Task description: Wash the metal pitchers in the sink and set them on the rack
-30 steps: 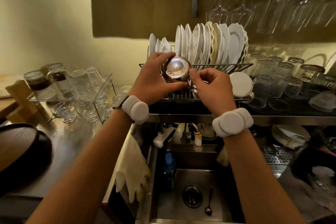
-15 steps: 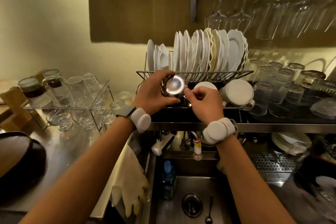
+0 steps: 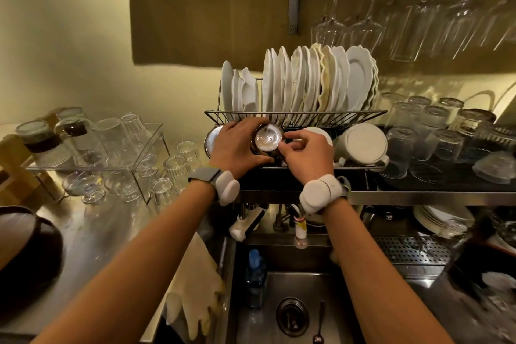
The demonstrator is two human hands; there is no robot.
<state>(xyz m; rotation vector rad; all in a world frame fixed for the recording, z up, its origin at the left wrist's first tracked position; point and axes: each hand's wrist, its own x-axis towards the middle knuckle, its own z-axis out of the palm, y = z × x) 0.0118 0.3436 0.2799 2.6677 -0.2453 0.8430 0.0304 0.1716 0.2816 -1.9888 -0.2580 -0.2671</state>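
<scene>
left hand [image 3: 237, 145] grips the upside-down metal pitcher [image 3: 266, 139] | right hand [image 3: 305, 152] pinches its right edge | pitcher is low in the rack [image 3: 349, 113], middle of frame, under the plates [image 3: 307, 84] | tip: set it flat, then let go slowly so it won't roll

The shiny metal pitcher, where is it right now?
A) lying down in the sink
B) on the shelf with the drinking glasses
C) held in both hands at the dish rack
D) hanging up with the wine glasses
C: the left hand wraps round the metal pitcher and the right hand pinches at its side, low at the front of the dish rack.
</scene>
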